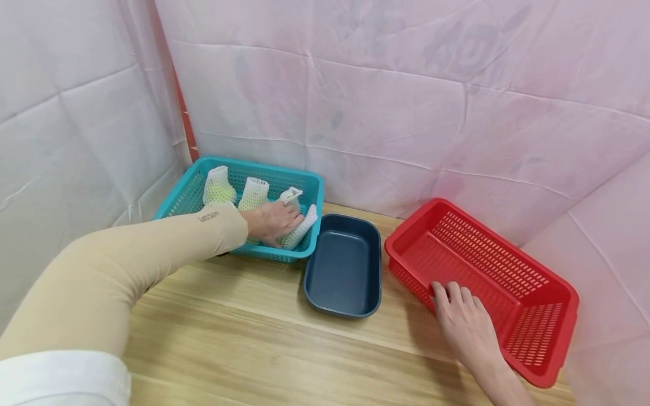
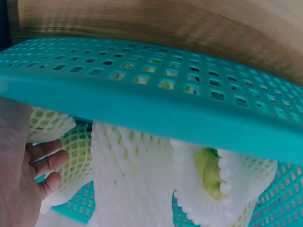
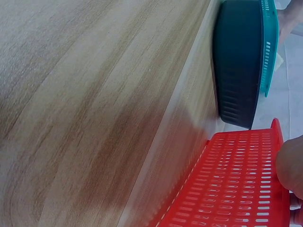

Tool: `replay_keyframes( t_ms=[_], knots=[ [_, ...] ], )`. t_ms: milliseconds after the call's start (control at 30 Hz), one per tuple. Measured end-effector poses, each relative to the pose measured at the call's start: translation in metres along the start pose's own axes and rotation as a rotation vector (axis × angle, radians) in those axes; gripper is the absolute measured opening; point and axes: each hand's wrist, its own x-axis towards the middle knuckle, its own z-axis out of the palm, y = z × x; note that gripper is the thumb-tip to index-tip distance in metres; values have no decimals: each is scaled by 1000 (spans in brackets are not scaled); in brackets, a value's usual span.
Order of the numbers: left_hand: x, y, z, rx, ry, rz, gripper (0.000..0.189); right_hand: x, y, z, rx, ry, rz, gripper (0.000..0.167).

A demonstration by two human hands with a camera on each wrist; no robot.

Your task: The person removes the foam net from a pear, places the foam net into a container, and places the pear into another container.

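My left hand [image 1: 274, 220] reaches into the teal basket [image 1: 264, 168], over the pale green fruits in white foam net sleeves at its right end. Its thumb and fingers stand apart about one netted fruit [image 1: 303, 228]. In the left wrist view the fingers [image 2: 49, 163] are loosely bent beside another netted fruit [image 2: 78, 153], and no firm hold shows. My right hand [image 1: 467, 324] grips the near rim of the red basket [image 1: 487, 234], its fingers hooked over the edge. The bottom of the red basket is bare.
Between the two baskets a dark blue tray [image 1: 342, 270] stands on the wooden table [image 1: 284, 349], with nothing in it. More netted fruits [image 1: 219, 186] lie in the left part of the teal basket. A pale cloth [image 1: 376, 101] hangs behind and at the sides.
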Motion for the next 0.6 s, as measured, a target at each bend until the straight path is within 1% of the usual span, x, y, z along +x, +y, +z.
replay_keyframes(
  t_ms=[100, 300, 467, 600],
  knots=[
    [1, 1, 1, -17, 14, -6, 93, 0, 0, 0, -1, 0, 3, 64],
    [2, 2, 3, -74, 18, -7, 93, -1, -1, -1, -4, 6, 4, 66],
    [1, 0, 1, -101, 17, 3, 92, 0, -1, -1, -8, 8, 5, 65],
    [-1, -2, 2, -117, 33, 0, 88, 0, -2, -1, -9, 0, 10, 66]
  ],
)
